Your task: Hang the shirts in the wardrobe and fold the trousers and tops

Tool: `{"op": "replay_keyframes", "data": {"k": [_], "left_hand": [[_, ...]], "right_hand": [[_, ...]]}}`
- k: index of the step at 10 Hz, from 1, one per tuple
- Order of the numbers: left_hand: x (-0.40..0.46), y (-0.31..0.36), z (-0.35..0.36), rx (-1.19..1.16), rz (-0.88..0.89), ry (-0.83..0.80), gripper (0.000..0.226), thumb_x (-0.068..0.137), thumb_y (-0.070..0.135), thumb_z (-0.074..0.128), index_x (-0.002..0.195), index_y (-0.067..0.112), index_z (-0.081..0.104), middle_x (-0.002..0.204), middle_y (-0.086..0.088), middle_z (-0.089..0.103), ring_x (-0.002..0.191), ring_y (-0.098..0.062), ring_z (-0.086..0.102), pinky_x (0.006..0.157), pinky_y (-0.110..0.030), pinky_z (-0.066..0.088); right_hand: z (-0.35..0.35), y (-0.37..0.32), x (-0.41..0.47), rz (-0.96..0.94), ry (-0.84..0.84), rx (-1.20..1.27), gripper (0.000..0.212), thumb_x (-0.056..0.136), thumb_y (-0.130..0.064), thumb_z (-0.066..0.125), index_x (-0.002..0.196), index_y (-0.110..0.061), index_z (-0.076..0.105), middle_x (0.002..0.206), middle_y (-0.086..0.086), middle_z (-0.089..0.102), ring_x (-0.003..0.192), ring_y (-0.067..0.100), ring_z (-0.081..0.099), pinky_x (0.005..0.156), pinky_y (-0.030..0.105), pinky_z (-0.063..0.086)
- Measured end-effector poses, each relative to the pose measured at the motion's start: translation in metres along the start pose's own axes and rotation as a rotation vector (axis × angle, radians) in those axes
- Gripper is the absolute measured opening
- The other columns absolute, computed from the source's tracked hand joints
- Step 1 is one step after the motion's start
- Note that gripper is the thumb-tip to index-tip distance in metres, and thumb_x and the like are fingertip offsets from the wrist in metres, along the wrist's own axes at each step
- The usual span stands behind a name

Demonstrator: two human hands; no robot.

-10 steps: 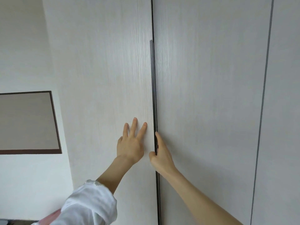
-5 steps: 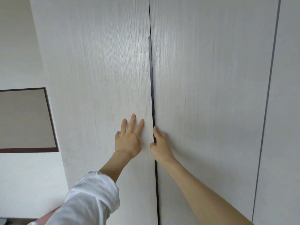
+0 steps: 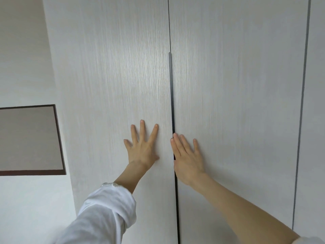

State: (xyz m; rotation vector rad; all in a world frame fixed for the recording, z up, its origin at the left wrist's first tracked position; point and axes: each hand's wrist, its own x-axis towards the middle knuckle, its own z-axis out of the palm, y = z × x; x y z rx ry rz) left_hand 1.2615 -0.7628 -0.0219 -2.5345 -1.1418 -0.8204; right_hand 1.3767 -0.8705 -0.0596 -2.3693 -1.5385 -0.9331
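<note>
A home bedroom: tall pale wardrobe doors (image 3: 114, 85), plain wall (image 3: 22, 50).

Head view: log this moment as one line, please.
left hand flat on left wardrobe door | right hand flat on right door | doors closed

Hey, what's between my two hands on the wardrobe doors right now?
In the head view, the dark vertical seam where the two doors meet runs between the left hand and the right hand. Both hands lie flat, one on each door.
</note>
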Motion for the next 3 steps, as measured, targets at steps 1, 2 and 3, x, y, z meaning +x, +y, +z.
{"op": "replay_keyframes", "data": {"k": [1,2,3], "left_hand": [[0.004,0.008,0.005,-0.033,-0.039,-0.026,0.125,0.068,0.051,0.075,0.134,0.043,-0.031,0.140,-0.006,-0.045,0.134,-0.039,-0.032,0.106,-0.066,0.010],[0.005,0.012,0.009,-0.042,-0.065,-0.005,0.133,0.063,0.053,0.078,0.130,0.043,-0.037,0.135,-0.006,-0.050,0.133,-0.039,-0.034,0.105,-0.069,0.009],[0.007,0.010,0.009,-0.040,-0.095,-0.006,0.135,0.063,0.052,0.078,0.126,0.044,-0.040,0.133,-0.005,-0.051,0.133,-0.040,-0.033,0.104,-0.070,0.009]], "right_hand": [[-0.017,0.003,-0.006,-0.013,-0.069,0.193,0.068,0.097,-0.026,0.032,0.147,-0.017,-0.012,0.153,-0.004,-0.026,0.142,0.017,-0.021,0.114,0.048,-0.008],[-0.057,0.009,-0.004,0.031,-0.008,0.746,0.058,0.098,-0.020,0.038,0.149,-0.016,0.010,0.157,-0.005,-0.001,0.144,0.012,0.001,0.117,0.027,0.006],[-0.113,0.024,-0.013,0.067,0.218,1.301,0.037,0.093,-0.007,0.050,0.130,-0.014,0.051,0.138,0.008,0.048,0.125,0.018,0.048,0.103,0.023,0.036]]}}
